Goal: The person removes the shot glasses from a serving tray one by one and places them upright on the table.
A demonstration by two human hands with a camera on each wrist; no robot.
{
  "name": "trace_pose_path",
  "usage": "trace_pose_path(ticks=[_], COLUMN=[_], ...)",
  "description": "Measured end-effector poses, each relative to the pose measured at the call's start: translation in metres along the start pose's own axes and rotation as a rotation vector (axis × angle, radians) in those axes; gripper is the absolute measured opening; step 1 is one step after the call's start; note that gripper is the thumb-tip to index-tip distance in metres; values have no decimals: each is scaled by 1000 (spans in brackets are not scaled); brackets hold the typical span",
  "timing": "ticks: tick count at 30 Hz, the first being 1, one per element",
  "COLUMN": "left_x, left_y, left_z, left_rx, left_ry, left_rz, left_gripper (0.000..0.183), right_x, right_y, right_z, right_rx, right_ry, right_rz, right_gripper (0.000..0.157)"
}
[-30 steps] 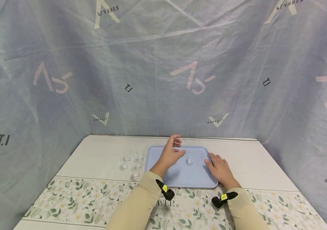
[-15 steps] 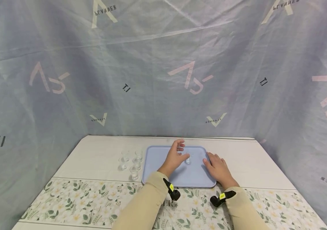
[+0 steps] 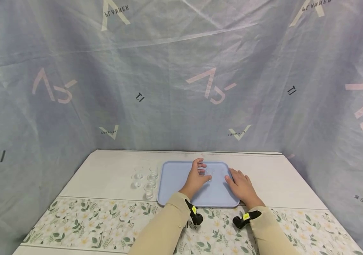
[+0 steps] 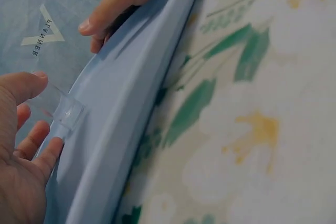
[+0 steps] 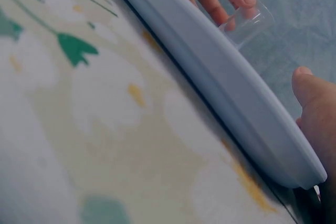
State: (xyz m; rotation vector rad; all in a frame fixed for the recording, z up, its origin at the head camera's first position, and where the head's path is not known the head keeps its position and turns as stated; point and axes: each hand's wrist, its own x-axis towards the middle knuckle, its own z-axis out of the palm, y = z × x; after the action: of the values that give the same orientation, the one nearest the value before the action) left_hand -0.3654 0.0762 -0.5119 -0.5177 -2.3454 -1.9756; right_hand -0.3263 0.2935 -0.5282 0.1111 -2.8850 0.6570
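Observation:
A small clear shot glass (image 3: 210,172) stands upright on the light blue tray (image 3: 175,191), toward its right side. My left hand (image 3: 195,179) reaches over the tray from the left, thumb and fingers spread apart beside this glass. In the left wrist view, the glass (image 4: 69,113) shows just beyond the thumb and fingertips. The right wrist view has the left thumb overlapping the glass (image 5: 251,23). My right hand (image 3: 242,186) rests at the tray's right edge with its fingers extended.
Several more clear shot glasses (image 3: 148,191) stand grouped on the white tablecloth (image 3: 114,177) left of the tray. A floral band (image 3: 89,223) runs along the front. Grey-blue curtains (image 3: 168,117) enclose the back and sides.
My left hand has moved right and lower, bringing its thumb to the glass on the tray. The right hand keeps its place at the tray edge. The head view shifted slightly.

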Motion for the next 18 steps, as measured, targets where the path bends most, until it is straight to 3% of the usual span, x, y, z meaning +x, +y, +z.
trace_pose_path(ticks=[18], left_x=[0], left_y=[7], left_z=[9], left_rx=[77], left_ry=[38], left_rz=[49], left_gripper=[74], right_x=[-1], right_y=[-4], right_z=[-2], right_rx=[10], right_ry=[-5], right_rz=[6], right_gripper=[71])
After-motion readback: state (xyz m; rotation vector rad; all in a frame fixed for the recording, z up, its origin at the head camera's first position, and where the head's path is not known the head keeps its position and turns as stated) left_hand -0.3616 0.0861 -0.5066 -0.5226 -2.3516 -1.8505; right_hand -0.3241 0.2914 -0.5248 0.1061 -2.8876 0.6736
